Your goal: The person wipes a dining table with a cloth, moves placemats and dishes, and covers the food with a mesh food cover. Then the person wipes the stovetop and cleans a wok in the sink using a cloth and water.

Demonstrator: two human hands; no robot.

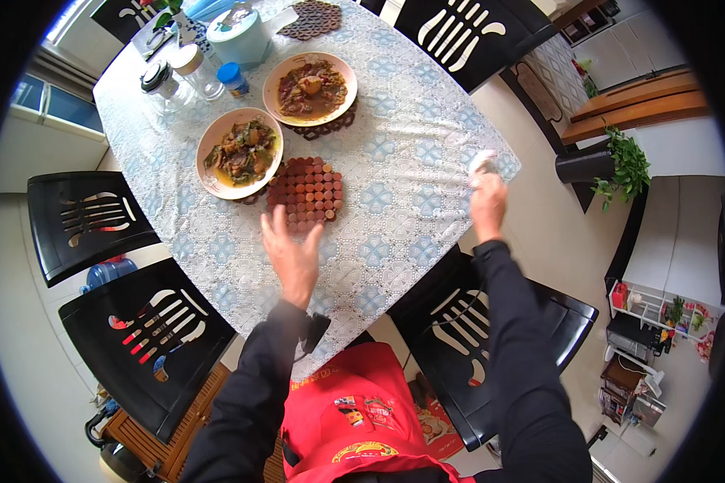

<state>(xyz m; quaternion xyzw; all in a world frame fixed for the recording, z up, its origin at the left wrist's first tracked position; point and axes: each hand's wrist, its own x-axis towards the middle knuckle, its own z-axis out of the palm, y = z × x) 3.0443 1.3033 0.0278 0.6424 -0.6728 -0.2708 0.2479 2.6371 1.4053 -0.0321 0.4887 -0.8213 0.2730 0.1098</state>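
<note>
My left hand (291, 259) is over the near edge of a trivet of reddish-brown wooden discs (307, 190), fingers and thumb spread, nothing visible in its grasp. Whether the fingertips touch the trivet I cannot tell. Out at the right corner of the table, my right hand (489, 202) is closed on a crumpled white cloth or tissue (482, 162), slightly blurred. Beyond the trivet stand two shallow bowls of cooked food: one with leafy greens and chunks (241, 154), the other with a brown stew (310, 89). Each bowl rests on a dark trivet that shows at its edge.
A lace-patterned plastic tablecloth (399, 199) covers the table. At its far left are glass jars (202, 72), a blue-lidded container (232, 79), a pale blue tissue box (238, 36) and a vase. Black chairs (148, 344) surround the table, one (459, 326) under my right arm.
</note>
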